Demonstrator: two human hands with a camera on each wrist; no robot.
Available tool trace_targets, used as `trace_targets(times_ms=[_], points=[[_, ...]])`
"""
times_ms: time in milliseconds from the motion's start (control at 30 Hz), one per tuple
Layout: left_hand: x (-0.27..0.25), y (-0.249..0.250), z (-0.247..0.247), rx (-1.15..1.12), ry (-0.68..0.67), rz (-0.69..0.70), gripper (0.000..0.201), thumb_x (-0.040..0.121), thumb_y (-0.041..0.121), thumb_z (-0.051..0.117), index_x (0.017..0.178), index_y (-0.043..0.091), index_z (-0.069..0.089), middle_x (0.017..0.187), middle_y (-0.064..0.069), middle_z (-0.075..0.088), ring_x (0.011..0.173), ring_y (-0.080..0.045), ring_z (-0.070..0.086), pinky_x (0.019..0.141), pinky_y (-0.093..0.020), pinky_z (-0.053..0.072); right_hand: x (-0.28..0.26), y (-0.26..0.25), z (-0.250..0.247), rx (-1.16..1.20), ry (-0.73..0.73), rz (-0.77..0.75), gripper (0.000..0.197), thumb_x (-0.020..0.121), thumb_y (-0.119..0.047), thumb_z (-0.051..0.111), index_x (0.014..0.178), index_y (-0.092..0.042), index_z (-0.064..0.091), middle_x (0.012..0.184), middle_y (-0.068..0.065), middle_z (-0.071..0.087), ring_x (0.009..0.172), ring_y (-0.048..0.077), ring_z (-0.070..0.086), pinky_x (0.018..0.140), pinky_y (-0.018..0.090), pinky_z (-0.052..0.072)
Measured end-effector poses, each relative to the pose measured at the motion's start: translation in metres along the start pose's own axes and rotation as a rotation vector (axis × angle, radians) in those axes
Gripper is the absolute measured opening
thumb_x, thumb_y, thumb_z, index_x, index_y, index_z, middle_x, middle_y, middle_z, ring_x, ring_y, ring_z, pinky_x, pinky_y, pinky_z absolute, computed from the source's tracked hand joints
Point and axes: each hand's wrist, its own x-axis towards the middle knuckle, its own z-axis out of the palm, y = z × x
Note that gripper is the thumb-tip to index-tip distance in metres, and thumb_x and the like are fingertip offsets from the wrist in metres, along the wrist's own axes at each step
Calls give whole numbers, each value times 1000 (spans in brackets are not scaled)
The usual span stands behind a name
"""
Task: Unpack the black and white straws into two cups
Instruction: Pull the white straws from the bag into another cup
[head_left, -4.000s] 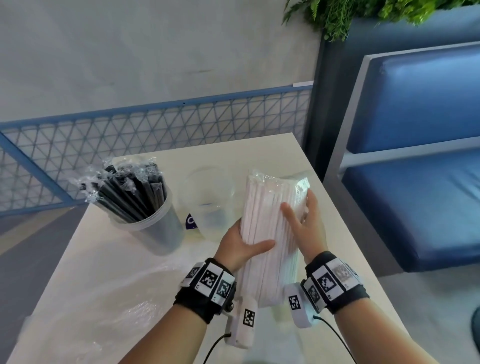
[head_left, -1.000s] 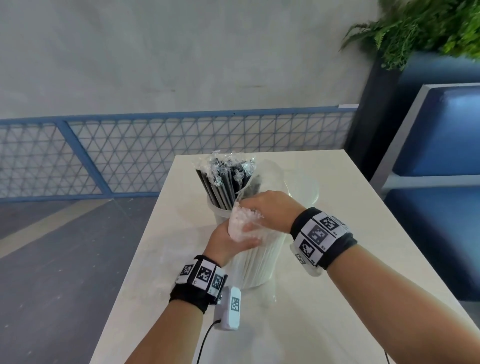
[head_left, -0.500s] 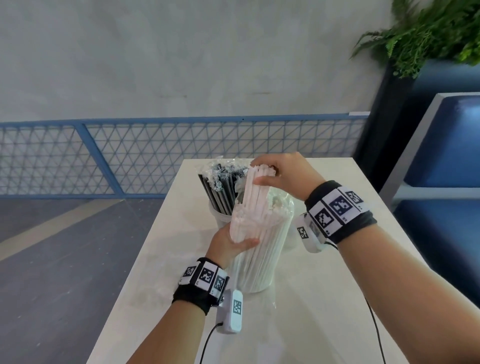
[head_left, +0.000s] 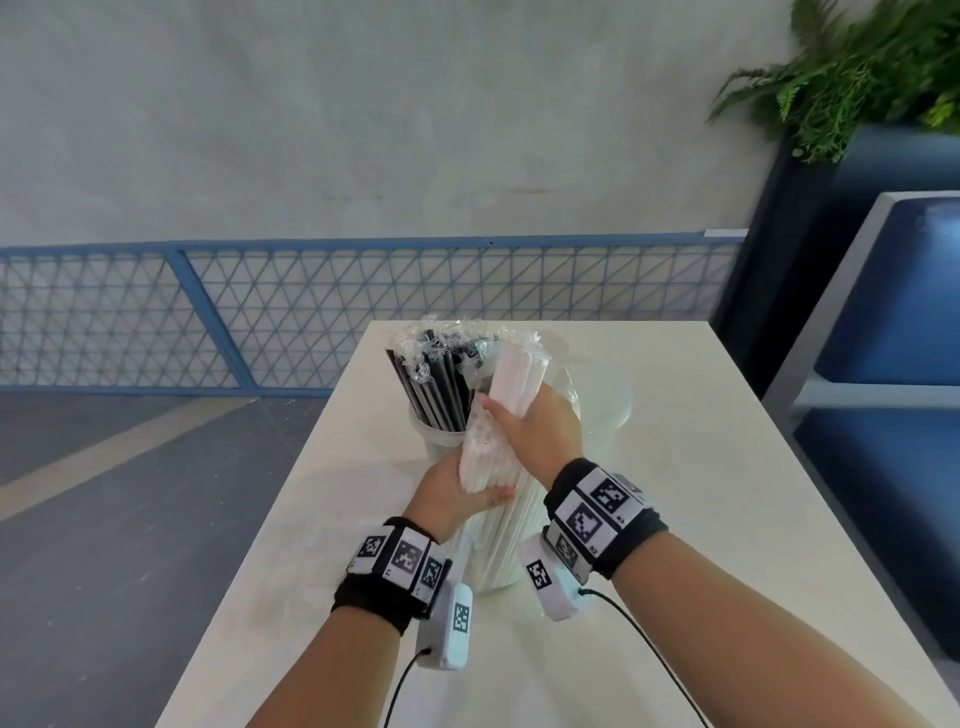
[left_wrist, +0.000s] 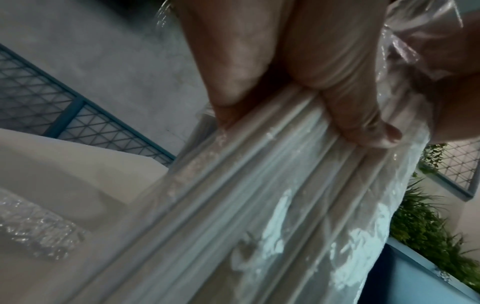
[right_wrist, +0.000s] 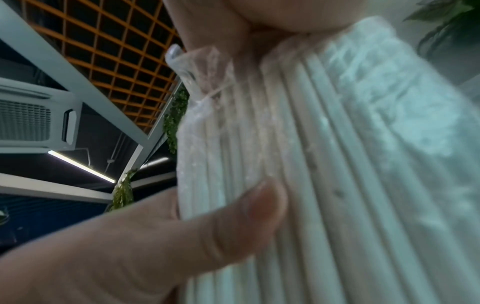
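Risk assessment first: my right hand (head_left: 537, 434) is closed around a handful of white straws (head_left: 519, 376) whose upper ends stand clear of the open plastic bag (head_left: 496, 525), and my left hand (head_left: 457, 491) grips that bag partway up, fingers and thumb wrapped round it, with its base resting on the table (head_left: 701, 493). If I draw the handful out too quickly, I judge that the neighbouring straws could be dragged up with it and spill over the bag mouth onto the table or the floor at the left. The film looks thin and slack, so a loose grip by my left hand could let the whole bag rise with the straws, or tip toward the cup of black straws (head_left: 439, 384) just behind it and knock that cup. The empty clear cup (head_left: 605, 410) stands just right of the black-straw cup and is largely hidden behind my right hand; because it is transparent, its rim is easy to misjudge, and a fanned-out handful could miss it or push it over. Appearance: the white straws are long, slender, matte tubes, packed parallel and upright, leaning slightly away from me; the wrist views show them as ribbed rows under glossy, wrinkled film. The black straws appear individually wrapped, with crinkled clear ends at the top.
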Motion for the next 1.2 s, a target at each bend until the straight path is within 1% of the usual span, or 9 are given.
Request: trace_targets(times_ms=[233, 367, 500, 667, 867, 1000, 1100, 1167, 1200], points=[[-3, -5, 0, -16, 73, 24, 41, 73, 16, 75, 109, 17, 56, 99, 6, 64, 89, 7, 57, 70, 0, 44, 19, -28, -30, 366, 82, -47, 40, 89, -35, 56, 111, -2, 55, 82, -4, 58, 76, 11, 58, 60, 15, 46], [-4, -10, -1, -12, 139, 31, 35, 72, 17, 75, 103, 14, 59, 91, 6, 66, 85, -1, 61, 68, -2, 44, 29, -36, -46, 495, 122, -67, 42, 86, -32, 62, 114, -2, 56, 93, 3, 62, 85, 15, 60, 70, 23, 52], [-3, -8, 2, 8, 139, 40, 33, 73, 17, 75, 101, 15, 60, 89, 8, 66, 82, 7, 59, 67, -1, 43, 23, -17, -25, 366, -5, 1, 46, 79, -35, 69, 114, -8, 59, 100, 2, 65, 90, 15, 63, 67, 17, 50], [-3, -3, 6, -6, 147, 29, 36, 72, 16, 76, 104, 17, 59, 92, 8, 63, 83, 4, 58, 65, 1, 43, 16, 2, 0, 218, -23, 59, 38, 79, -31, 69, 108, -9, 63, 100, 6, 69, 91, 20, 64, 73, 28, 52], [0, -2, 7, -14, 171, 16, 29, 71, 15, 77, 94, 18, 60, 84, 11, 64, 79, -2, 59, 65, 0, 43, 29, -13, -18, 392, 43, 46, 35, 85, -27, 64, 108, -1, 58, 90, 5, 61, 84, 20, 59, 59, 18, 45], [1, -2, 7, -13, 177, 28, 29, 70, 17, 77, 91, 21, 59, 83, 13, 63, 79, 2, 58, 64, -1, 43, 46, -25, -37, 497, 61, 45, 44, 86, -26, 62, 119, 1, 53, 102, 8, 60, 95, 22, 59, 79, 32, 53], [2, -2, 8, -4, 188, 33, 32, 69, 20, 78, 94, 19, 59, 84, 11, 63, 80, 3, 57, 64, -2, 43, 54, -28, -49, 583, 73, 72, 30, 82, -18, 66, 102, 2, 60, 93, 7, 59, 90, 23, 58, 78, 35, 50], [2, 0, 9, -7, 182, 42, 31, 69, 19, 78, 92, 21, 59, 84, 11, 64, 79, 4, 58, 64, -2, 44, 53, -25, -48, 616, 69, 75, 6, 76, -9, 67, 78, -9, 61, 87, 6, 58, 85, 22, 56, 74, 37, 50], [2, 1, 10, -8, 177, 47, 29, 69, 17, 78, 91, 22, 59, 83, 12, 63, 78, 6, 58, 64, -2, 44, 50, -22, -45, 620, 61, 75, 10, 75, -6, 67, 74, -15, 61, 87, 5, 59, 86, 22, 57, 77, 38, 51]])
